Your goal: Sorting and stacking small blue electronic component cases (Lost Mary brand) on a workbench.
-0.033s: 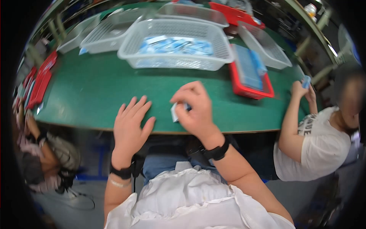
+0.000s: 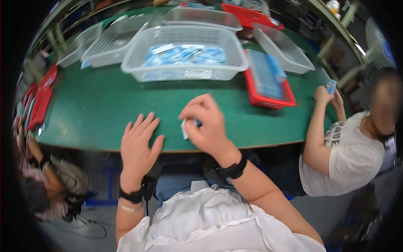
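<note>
My left hand (image 2: pixel 137 146) lies flat near the table's front edge, its fingers stretched out and nothing in it. Just to its right, my right hand (image 2: pixel 206 125) is curled closed over a small white piece with a dark part (image 2: pixel 184 132). Most of that piece is hidden under the fingers, so its kind cannot be made out. Beyond both hands stands a white plastic basket (image 2: pixel 184 74) holding many blue-and-white flat packets (image 2: pixel 191 54).
Right of the basket, a red tray (image 2: pixel 268 102) holds a translucent blue box (image 2: pixel 262 75). More white baskets (image 2: pixel 111 56) line the back of the green table (image 2: pixel 92 101). Red trays (image 2: pixel 42 103) lie at the left. A co-worker (image 2: pixel 348 147) at the right holds a small blue item (image 2: pixel 331 86).
The whole view has shifted a little, so the table and baskets sit slightly further left and lower. My hands keep the same pose.
</note>
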Demonstrator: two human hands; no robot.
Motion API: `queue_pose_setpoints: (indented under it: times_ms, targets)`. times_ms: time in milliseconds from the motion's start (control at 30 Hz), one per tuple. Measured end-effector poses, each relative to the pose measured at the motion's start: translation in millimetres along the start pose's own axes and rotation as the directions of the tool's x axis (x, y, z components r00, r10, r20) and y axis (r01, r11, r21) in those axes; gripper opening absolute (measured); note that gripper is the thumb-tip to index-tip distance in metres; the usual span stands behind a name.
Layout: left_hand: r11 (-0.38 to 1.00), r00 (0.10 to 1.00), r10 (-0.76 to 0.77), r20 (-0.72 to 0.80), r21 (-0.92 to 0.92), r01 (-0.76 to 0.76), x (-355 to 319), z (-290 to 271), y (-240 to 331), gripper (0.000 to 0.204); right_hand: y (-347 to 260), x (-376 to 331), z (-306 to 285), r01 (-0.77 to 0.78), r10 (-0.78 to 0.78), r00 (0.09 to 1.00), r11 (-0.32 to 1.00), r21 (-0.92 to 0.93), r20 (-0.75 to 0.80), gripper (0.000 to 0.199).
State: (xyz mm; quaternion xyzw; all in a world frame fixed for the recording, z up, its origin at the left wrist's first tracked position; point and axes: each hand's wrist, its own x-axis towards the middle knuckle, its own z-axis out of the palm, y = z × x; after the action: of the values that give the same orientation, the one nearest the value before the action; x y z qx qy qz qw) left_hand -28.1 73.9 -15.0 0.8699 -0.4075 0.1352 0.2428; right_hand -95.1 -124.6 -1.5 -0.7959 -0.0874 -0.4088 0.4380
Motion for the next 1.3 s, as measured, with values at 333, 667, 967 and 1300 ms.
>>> queue_pose_setpoints:
  times_ms: [333,667,967,1300]
  targets:
    - [1.000,0.999,0.001,0.052,0.000,-0.001,4.5,1.6,12.7,0.042,0.9,-4.9,-9.7,-0.020,0.020,1.000,0.998,0.059,0.006,0.013]
    - [0.999,0.999,0.020,0.041,0.036,-0.022,0.5,1.6,7.5,0.042,-0.6,-5.9,-4.5,0.011,-0.011,1.000,0.998,0.058,0.004,0.014]
    - [0.999,0.999,0.034,0.009,0.030,-0.034,5.4,1.8,8.2,0.041,2.9,1.9,-3.8,0.026,-0.026,1.000,1.000,0.014,-0.014,0.012]
    - [1.000,0.997,0.014,-0.076,0.018,-0.012,0.5,-2.8,-6.2,0.042,1.0,3.3,6.1,0.032,-0.033,0.999,0.995,-0.093,-0.008,0.016]
